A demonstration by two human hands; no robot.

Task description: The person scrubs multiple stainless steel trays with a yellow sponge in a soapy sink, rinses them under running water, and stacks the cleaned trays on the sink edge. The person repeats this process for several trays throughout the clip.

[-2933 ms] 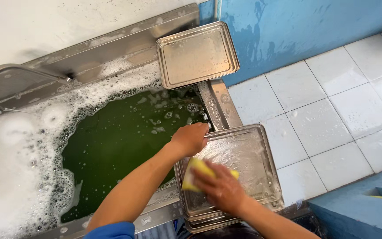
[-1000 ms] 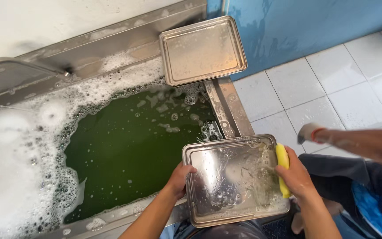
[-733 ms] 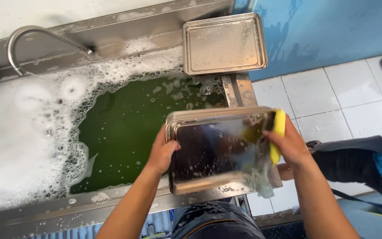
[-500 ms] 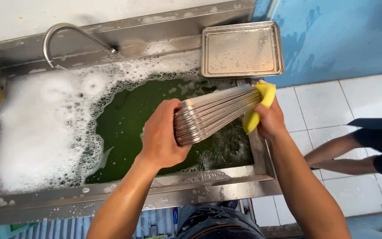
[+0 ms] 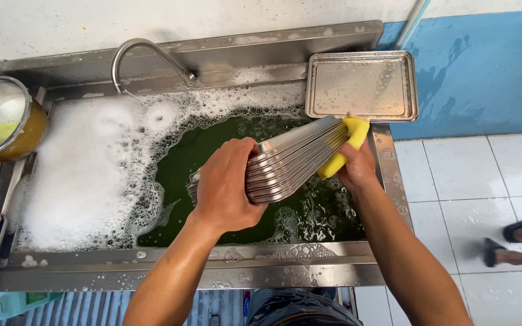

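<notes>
Over the soapy green water of the steel sink point(image 5: 212, 265), held tilted on edge between both hands: stack of metal trays point(image 5: 285, 160). Left hand point(image 5: 225, 187) wrapped around the near end, fingers curled tight over the rims. Right hand point(image 5: 354, 166) clamping the far end, with a yellow sponge point(image 5: 345, 145) pinched against the edges. Probably heavy as a bundle, stiff, and slick with suds, so likely to fan apart or slide. Best gripped across opposite short ends, squeezing the rims together. One more tray point(image 5: 360, 84) lying flat on the sink's far corner, faucet point(image 5: 146, 57) off to the left.
</notes>
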